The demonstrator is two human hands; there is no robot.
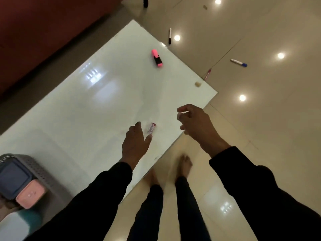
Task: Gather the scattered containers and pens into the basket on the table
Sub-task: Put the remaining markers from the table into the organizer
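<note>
A grey perforated basket (pixel 40 168) stands at the table's near left corner, holding a dark blue container (pixel 14 178), a pink one (pixel 30 194) and a teal-and-white one (pixel 20 221). My left hand (pixel 135 143) hovers open over the white table (pixel 86 105), fingertips just beside a small white eraser with a red label (pixel 151 128). My right hand (pixel 196 124) is open with curled fingers at the table's right edge, holding nothing. A pink highlighter (pixel 157 58) lies far on the table.
A small beige eraser (pixel 197 84) sits near the table's right corner. On the glossy tiled floor lie a black marker (pixel 169 36), a blue-capped marker (pixel 238 62) and a pink pen (pixel 207 74). A dark red sofa (pixel 43 32) borders the table's far side. My bare feet (pixel 185 165) stand by the near edge.
</note>
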